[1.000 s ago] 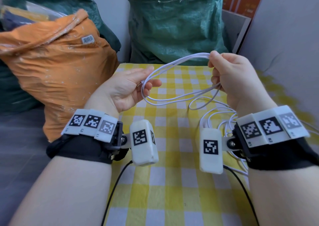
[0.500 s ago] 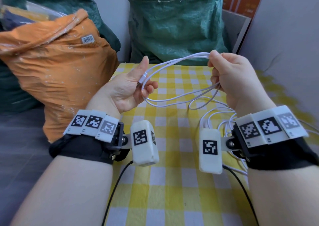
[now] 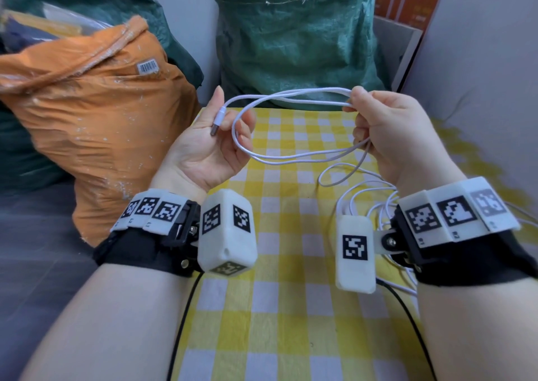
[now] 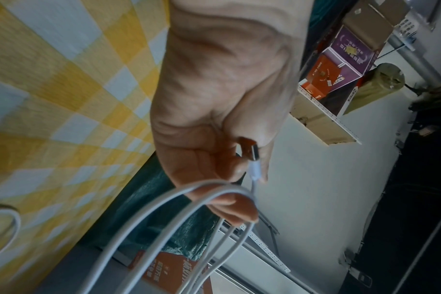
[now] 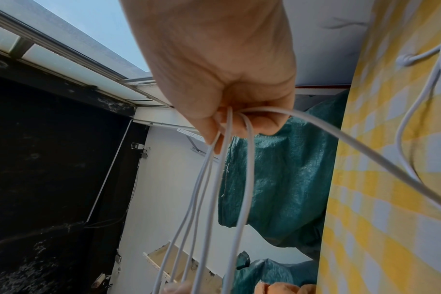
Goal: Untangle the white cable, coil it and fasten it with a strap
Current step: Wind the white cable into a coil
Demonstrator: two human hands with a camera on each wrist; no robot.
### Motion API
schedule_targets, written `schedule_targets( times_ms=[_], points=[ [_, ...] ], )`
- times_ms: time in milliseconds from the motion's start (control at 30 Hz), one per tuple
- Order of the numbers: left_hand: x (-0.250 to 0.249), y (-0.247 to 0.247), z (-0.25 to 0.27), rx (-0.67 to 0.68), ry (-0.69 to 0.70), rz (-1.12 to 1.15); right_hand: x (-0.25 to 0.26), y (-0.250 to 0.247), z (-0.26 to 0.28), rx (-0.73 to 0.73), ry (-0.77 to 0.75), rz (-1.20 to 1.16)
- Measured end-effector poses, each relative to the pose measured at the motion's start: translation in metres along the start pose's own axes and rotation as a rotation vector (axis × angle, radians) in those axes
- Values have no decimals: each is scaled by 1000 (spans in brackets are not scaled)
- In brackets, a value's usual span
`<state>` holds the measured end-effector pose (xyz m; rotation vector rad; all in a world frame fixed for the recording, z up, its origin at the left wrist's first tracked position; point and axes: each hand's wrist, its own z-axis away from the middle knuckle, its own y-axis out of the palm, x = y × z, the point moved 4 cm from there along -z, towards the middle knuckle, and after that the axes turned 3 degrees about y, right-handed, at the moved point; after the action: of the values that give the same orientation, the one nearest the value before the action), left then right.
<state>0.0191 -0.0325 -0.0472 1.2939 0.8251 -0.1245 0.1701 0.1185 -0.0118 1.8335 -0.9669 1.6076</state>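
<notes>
While both hands hover above a yellow checked cloth (image 3: 291, 308), a white cable (image 3: 291, 159) hangs between them in long loops whose axis runs left to right. Palm up, the left hand (image 3: 209, 144) is loosely open, the loops draped over its fingers (image 4: 229, 208); the plug (image 3: 217, 123) lies across the palm, metal tip pointing toward the wrist. Closed tight, the right hand (image 3: 390, 130) pinches the loops' far end. Slack cable trails onto the cloth under the right wrist.
</notes>
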Motion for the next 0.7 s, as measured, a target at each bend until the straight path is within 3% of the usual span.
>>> schedule_targets(
  times_ms=[133, 367, 500, 600, 700],
  points=[
    [-1, 3, 2, 41, 44, -78, -2, 2, -2, 17, -24, -23],
    [7, 7, 12, 287, -106, -387, -3, -1, -6, -9, -66, -78],
    [9, 11, 13, 214, -70, -544, -3, -1, -6, -11, -63, -72],
    [11, 8, 9, 157, -118, -395, -2, 2, -4, -3, -22, -76],
    [11, 10, 7, 262, -221, -1, -3, 5, -2, 23, 19, -89]
  ],
)
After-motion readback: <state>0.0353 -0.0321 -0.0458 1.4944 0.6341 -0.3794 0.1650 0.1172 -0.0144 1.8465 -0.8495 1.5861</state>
